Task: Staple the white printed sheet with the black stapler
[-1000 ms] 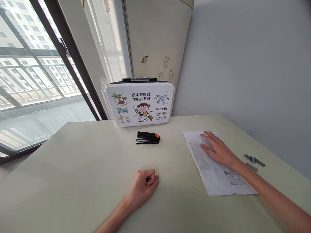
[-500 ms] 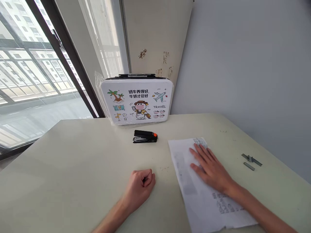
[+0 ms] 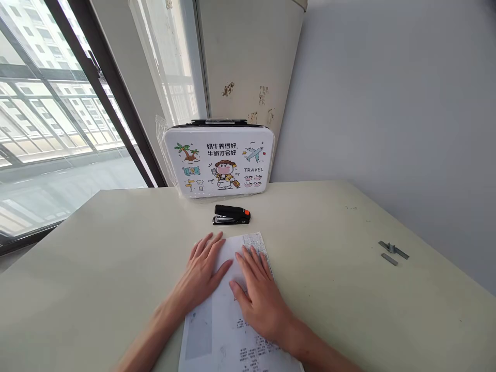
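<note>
Printed sheets of paper (image 3: 225,320) lie on the table in front of me, running down past the bottom of the view. Across their left edge rests my left hand (image 3: 205,268), fingers stretched out and thumb on the paper. My right hand (image 3: 261,299) lies flat on the right part of the paper, its fingers spread near the top corner. How many sheets are stacked, I cannot tell. Just beyond the paper's top edge is a black stapler (image 3: 231,215) with an orange patch at its right end.
A white cartoon-printed case (image 3: 220,163) in clear plastic stands upright at the back of the table (image 3: 329,222). To the right lie strips of grey staples (image 3: 393,250). A grey wall borders the right side, and a window (image 3: 70,113) is at the left.
The paper has slid left under my right hand, to the middle. My left hand has opened from a fist and now lies on the paper's left edge.
</note>
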`<act>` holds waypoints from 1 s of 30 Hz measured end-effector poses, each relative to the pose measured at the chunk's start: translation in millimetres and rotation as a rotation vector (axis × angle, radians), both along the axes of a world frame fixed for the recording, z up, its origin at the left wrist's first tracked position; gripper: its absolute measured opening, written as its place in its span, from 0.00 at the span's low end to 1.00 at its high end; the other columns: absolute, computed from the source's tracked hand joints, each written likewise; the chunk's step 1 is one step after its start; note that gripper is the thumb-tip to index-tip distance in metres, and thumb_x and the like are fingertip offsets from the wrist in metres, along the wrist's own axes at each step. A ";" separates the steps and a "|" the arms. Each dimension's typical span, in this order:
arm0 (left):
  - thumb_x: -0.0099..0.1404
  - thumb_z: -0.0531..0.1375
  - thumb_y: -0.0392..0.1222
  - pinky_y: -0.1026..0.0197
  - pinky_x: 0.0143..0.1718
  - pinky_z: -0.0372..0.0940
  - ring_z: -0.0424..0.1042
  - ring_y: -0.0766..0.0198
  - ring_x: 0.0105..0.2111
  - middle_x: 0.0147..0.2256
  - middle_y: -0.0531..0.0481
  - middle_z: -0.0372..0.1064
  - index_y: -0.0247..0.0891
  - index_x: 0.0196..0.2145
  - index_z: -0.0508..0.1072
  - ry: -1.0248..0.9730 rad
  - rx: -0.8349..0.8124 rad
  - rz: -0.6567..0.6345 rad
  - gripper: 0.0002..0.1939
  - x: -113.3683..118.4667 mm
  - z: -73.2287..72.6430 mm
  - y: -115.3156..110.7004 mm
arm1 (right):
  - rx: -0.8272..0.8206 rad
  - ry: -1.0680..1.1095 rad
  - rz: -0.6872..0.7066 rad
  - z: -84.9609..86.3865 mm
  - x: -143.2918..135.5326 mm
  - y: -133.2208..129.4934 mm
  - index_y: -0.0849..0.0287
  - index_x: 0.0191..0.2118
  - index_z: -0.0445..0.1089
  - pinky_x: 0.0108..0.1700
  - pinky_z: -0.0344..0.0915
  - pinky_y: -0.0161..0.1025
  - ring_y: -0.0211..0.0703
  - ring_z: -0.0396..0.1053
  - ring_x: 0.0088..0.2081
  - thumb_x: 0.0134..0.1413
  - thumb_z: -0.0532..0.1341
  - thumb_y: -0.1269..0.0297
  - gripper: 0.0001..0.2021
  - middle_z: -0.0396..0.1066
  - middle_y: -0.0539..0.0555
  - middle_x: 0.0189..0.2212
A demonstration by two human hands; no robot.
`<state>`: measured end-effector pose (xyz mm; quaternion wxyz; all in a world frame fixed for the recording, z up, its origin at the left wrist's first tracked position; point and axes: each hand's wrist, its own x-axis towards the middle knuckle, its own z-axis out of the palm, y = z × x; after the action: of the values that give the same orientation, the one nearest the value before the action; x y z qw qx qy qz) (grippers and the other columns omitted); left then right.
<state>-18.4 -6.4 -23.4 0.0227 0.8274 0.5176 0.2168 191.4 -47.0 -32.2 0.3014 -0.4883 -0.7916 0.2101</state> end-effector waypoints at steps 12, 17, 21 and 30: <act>0.78 0.53 0.53 0.36 0.71 0.53 0.50 0.45 0.73 0.72 0.45 0.53 0.42 0.69 0.63 0.088 0.003 -0.026 0.26 -6.0 -1.4 -1.2 | 0.163 -0.352 -0.866 -55.8 312.0 29.4 0.53 0.76 0.48 0.67 0.45 0.80 0.84 0.36 0.74 0.59 0.55 0.32 0.47 0.35 0.71 0.76; 0.78 0.53 0.53 0.34 0.70 0.54 0.50 0.44 0.73 0.72 0.45 0.54 0.43 0.69 0.63 0.080 0.004 -0.022 0.26 -5.9 0.7 -2.0 | -0.025 -0.298 -0.903 -52.4 359.7 62.0 0.57 0.75 0.52 0.67 0.53 0.75 0.82 0.51 0.71 0.57 0.50 0.28 0.49 0.57 0.75 0.69; 0.77 0.54 0.52 0.34 0.70 0.53 0.51 0.43 0.72 0.72 0.45 0.55 0.44 0.68 0.64 0.066 0.018 -0.031 0.26 -5.0 1.9 -3.6 | 0.028 -0.144 -0.743 -41.4 322.3 100.0 0.71 0.66 0.65 0.68 0.55 0.72 0.81 0.58 0.67 0.59 0.50 0.32 0.46 0.63 0.78 0.65; 0.77 0.55 0.52 0.33 0.70 0.52 0.48 0.42 0.73 0.73 0.44 0.50 0.44 0.69 0.64 0.086 0.000 -0.067 0.27 -4.2 4.3 -6.2 | 0.101 0.053 -0.310 -45.6 146.6 166.4 0.56 0.60 0.73 0.71 0.55 0.61 0.58 0.60 0.69 0.69 0.48 0.45 0.28 0.68 0.61 0.65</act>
<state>-22.6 -12.6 -19.0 0.0079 0.8528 0.4901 0.1800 337.9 119.3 -77.8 0.3751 -0.5833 -0.7080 0.1337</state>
